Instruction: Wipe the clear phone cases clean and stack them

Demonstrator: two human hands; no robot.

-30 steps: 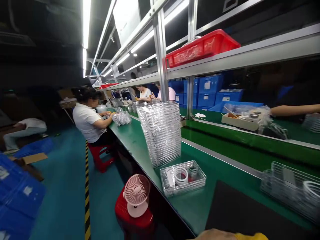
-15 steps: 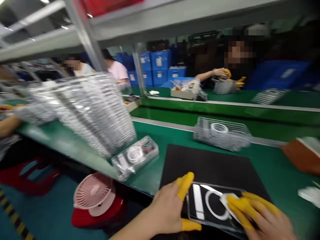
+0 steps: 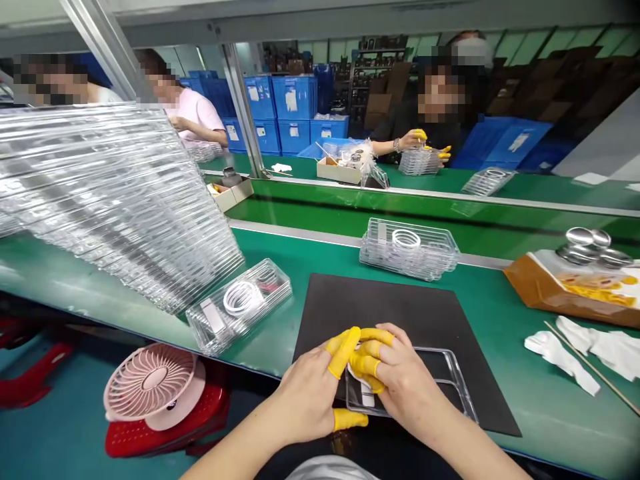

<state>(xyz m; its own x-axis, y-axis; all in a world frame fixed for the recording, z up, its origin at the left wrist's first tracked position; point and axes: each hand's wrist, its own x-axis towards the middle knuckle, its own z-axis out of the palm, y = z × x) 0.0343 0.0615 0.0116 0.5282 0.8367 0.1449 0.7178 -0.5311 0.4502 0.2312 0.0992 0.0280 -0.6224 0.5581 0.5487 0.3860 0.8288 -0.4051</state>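
Grip narrow, left hand [image 3: 310, 387] and right hand [image 3: 405, 377] pinching a white cloth [image 3: 356, 375] on a clear tray [image 3: 457, 380], long axis crosswise

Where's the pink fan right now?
In the head view, the pink fan sits low on the left, on a red stool below the bench edge, left of the person's left hand.

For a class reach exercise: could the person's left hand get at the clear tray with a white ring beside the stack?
Probably yes: the left hand has only green bench between it and that tray.
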